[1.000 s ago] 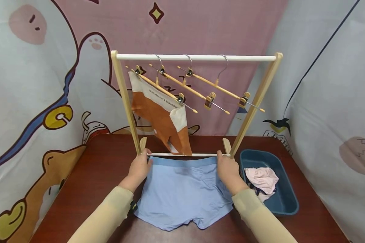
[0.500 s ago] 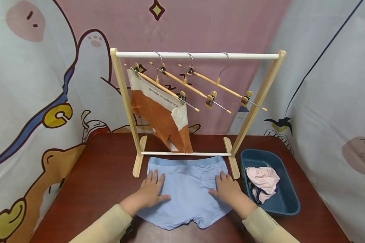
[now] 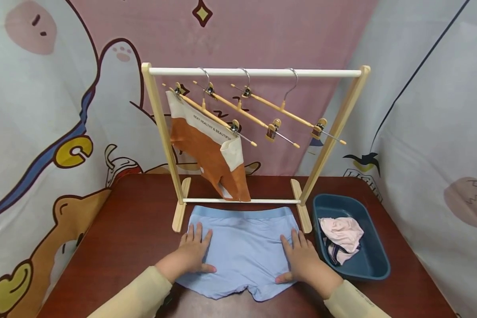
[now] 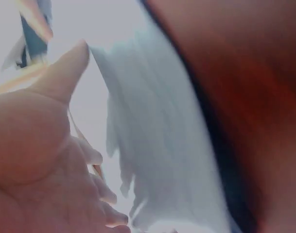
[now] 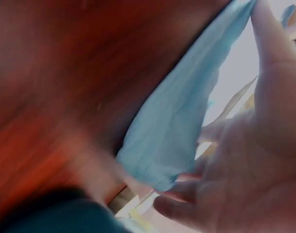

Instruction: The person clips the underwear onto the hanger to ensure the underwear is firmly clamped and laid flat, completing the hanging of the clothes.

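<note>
Light blue boxer briefs (image 3: 248, 243) lie spread on the table in the head view, waistband toward the rack. My left hand (image 3: 191, 252) rests on their left side with straight, spread fingers. On the right side lies my right hand (image 3: 302, 260), its fingers extended over the fabric and the thumb near the leg hem. In the left wrist view the palm (image 4: 36, 141) is close to the pale cloth (image 4: 152, 121). The right wrist view has the hand (image 5: 250, 155) beside the blue cloth edge (image 5: 172, 111). Neither hand grips anything.
A wooden rack (image 3: 258, 72) stands behind the briefs with three clip hangers. Orange and white underwear (image 3: 206, 141) hangs from the left one. To the right, a blue basin (image 3: 375, 260) holds a pink garment (image 3: 343, 234) and a dark-striped piece.
Both hands have let go of the rack's lower ends and come back onto the briefs, fingers flat. Lately the right hand has slid slightly toward me, and the briefs' right side has shifted inward.
</note>
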Available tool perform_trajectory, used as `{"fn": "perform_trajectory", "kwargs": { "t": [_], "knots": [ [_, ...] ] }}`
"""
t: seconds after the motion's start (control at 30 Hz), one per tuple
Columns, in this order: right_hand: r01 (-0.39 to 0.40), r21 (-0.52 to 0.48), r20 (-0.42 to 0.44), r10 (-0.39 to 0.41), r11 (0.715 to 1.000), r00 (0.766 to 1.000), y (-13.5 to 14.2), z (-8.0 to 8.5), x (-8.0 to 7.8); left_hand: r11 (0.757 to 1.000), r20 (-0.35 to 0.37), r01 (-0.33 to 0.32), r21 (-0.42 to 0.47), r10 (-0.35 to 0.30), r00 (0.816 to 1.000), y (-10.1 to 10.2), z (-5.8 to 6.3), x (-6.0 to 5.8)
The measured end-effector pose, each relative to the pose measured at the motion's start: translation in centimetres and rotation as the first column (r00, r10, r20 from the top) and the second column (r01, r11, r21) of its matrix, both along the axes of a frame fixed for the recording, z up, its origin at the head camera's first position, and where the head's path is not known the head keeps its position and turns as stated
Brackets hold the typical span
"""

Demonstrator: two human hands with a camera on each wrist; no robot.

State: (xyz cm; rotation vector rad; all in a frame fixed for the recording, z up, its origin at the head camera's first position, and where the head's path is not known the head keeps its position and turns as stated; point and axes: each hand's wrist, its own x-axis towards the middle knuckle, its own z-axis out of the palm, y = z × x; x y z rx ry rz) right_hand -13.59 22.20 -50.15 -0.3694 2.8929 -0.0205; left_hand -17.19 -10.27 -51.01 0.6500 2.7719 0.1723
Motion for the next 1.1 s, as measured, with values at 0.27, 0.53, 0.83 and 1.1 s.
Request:
{"fn": "perform_trajectory", "kwargs": {
  "t": [0.27,0.53,0.83,1.1],
  "knots": [
    [-0.366,-0.066,-0.142,0.354,0.928,0.924,-2.6,1.1,2.2,0.943,-0.07,0.303,0.134,-0.296,0.953,2.8,1.1,3.6],
    [-0.537,-0.117,-0.146,0.52,0.836,0.841,-4.1,0.4,2.7,0.887,-0.197,0.415,0.204,-0.378,0.905,4.2,0.4,4.6],
    [-0.301,-0.472,0.08,0.38,0.829,0.922,-2.8,1.8,1.5,0.839,0.083,0.188,0.511,-0.266,0.96,3.5,2.2,2.9],
    [-0.414,-0.463,0.044,0.487,0.784,0.872,-2.0,1.8,2.2,0.885,-0.001,0.358,0.297,-0.374,0.927,2.8,2.2,4.4]
  ]
}}
